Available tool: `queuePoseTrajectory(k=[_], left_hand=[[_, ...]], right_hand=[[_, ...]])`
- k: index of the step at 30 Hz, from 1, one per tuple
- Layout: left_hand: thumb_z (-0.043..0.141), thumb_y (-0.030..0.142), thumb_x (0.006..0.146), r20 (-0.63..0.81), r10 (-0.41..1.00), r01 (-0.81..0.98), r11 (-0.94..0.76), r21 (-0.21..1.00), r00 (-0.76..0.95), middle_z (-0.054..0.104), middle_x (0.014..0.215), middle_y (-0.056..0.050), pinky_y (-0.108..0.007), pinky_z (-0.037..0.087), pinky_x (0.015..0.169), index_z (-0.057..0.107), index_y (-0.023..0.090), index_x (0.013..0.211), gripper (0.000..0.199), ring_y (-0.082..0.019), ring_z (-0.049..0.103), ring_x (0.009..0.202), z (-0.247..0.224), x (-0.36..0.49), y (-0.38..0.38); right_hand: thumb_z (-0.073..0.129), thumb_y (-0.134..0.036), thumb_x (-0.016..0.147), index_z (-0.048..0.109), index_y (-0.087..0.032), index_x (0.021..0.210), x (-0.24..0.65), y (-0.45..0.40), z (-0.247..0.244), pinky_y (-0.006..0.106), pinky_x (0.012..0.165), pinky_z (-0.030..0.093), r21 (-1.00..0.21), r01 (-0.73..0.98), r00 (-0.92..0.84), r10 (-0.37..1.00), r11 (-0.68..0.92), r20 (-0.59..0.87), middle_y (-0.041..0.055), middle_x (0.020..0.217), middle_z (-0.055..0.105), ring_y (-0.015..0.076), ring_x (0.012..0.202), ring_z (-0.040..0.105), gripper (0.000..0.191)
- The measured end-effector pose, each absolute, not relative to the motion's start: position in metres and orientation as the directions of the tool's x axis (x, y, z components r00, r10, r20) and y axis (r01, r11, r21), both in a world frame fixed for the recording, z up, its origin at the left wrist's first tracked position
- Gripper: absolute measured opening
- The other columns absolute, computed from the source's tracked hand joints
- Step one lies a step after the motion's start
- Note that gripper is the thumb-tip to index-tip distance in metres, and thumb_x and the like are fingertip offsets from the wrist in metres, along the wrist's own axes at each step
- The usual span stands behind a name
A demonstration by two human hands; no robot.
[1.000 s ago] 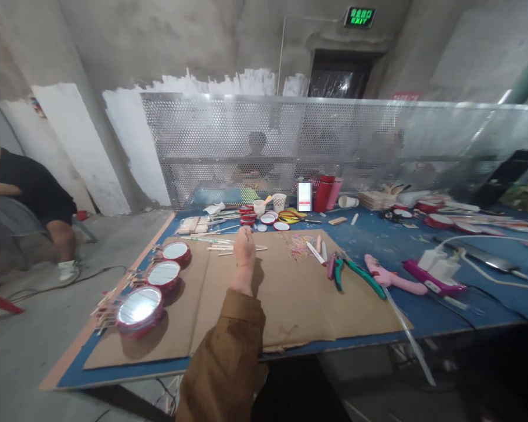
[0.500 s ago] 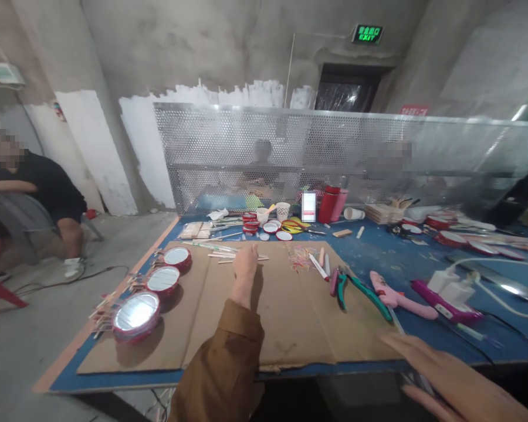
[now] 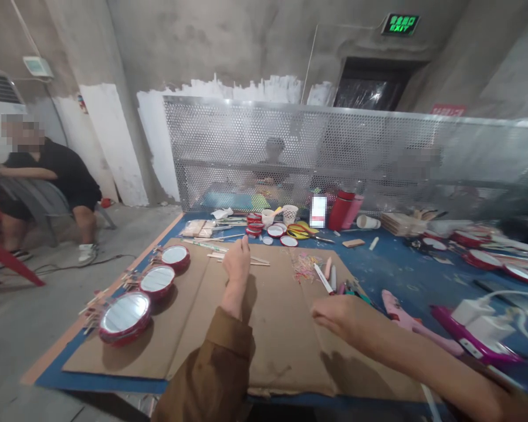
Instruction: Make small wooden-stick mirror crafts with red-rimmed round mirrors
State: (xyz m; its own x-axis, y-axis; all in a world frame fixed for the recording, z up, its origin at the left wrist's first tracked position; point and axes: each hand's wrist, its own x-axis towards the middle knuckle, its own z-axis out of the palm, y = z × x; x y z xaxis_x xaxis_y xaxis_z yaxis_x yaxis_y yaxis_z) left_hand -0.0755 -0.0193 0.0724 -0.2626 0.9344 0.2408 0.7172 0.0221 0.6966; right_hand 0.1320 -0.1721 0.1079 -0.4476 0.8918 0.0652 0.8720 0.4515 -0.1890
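Note:
My left hand is closed over the far middle of a cardboard sheet, among thin wooden sticks; whatever is inside its fingers is hidden. My right hand hangs above the sheet's right part, fingers curled together, and I cannot make out anything in them. Just beyond it lie a white marker and a heap of coloured rubber bands. The green-handled pliers are partly covered by this hand. Along the left edge stand three red-rimmed round drums with pale tops and bundles of sticks.
A pink glue gun and a purple power strip with white plugs lie at right. Paper cups, a phone and a red bottle stand before a perforated metal screen. A person sits at left.
My right hand has come in from the lower right over the cardboard, and its spread fingers have curled together. My left hand stays closed by the sticks. The camera view has shifted slightly.

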Motion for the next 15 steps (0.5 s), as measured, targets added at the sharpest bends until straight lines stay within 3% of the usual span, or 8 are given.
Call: queuePoseTrajectory(k=[3,5,7,10,12,15], left_hand=[[0.032,0.045,0.098,0.264,0.914,0.699,0.031,0.714,-0.309,0.069,0.081,-0.009,-0.027,0.030,0.061,0.064,0.022,0.081,0.043,-0.021,0.061,0.073,0.081,-0.078,-0.024],[0.037,0.044,0.097,0.274,0.912,0.705,0.022,0.709,-0.304,0.067,0.078,-0.007,-0.027,0.030,0.062,0.063,0.022,0.081,0.037,-0.020,0.060,0.072,0.082,-0.076,-0.026],[0.044,0.039,0.094,0.303,0.922,0.715,-0.045,0.698,-0.239,0.066,0.076,-0.006,-0.027,0.033,0.064,0.063,0.022,0.080,0.029,-0.020,0.060,0.073,0.078,-0.072,-0.026],[0.050,0.028,0.090,0.395,0.917,0.661,-0.260,0.704,-0.060,0.070,0.088,-0.007,-0.029,0.041,0.077,0.067,0.021,0.090,0.018,-0.020,0.062,0.086,0.069,-0.064,-0.023],[0.054,0.030,0.088,0.433,0.899,0.566,-0.393,0.725,0.069,0.071,0.101,-0.009,-0.032,0.044,0.087,0.069,0.022,0.100,0.020,-0.022,0.062,0.096,0.066,-0.060,-0.022],[0.056,0.035,0.087,0.483,0.819,0.405,-0.573,0.712,0.309,0.071,0.109,-0.009,-0.036,0.044,0.097,0.072,0.022,0.101,0.024,-0.023,0.062,0.103,0.071,-0.055,-0.027]], right_hand=[[0.057,-0.023,0.083,0.063,-0.018,0.066,0.116,-0.164,0.116,0.027,0.057,0.037,-0.051,0.905,-0.426,0.901,0.423,-0.079,0.0051,0.061,0.065,0.0185,0.059,0.061,0.019],[0.054,-0.019,0.081,0.064,-0.018,0.066,0.106,-0.162,0.120,0.028,0.063,0.040,-0.052,0.877,-0.480,0.870,0.477,-0.115,0.0074,0.067,0.067,0.0192,0.064,0.062,0.019],[0.058,-0.019,0.076,0.070,-0.018,0.085,0.100,-0.160,0.123,0.033,0.077,0.043,-0.100,0.810,-0.586,0.803,0.577,-0.107,0.0121,0.092,0.071,0.0234,0.085,0.065,0.015],[0.063,-0.027,0.075,0.061,-0.020,0.124,0.098,-0.150,0.120,0.042,0.097,0.039,-0.165,0.731,-0.678,0.732,0.662,-0.065,0.0168,0.134,0.055,0.0300,0.119,0.053,0.050],[0.060,-0.029,0.079,0.061,-0.021,0.124,0.097,-0.139,0.114,0.042,0.098,0.040,-0.196,0.725,-0.682,0.727,0.660,-0.076,0.0145,0.133,0.056,0.0287,0.117,0.054,0.046],[0.057,-0.026,0.080,0.067,-0.015,0.108,0.090,-0.118,0.102,0.041,0.091,0.045,-0.195,0.774,-0.627,0.772,0.603,-0.100,0.0152,0.114,0.065,0.0281,0.103,0.060,0.031]])
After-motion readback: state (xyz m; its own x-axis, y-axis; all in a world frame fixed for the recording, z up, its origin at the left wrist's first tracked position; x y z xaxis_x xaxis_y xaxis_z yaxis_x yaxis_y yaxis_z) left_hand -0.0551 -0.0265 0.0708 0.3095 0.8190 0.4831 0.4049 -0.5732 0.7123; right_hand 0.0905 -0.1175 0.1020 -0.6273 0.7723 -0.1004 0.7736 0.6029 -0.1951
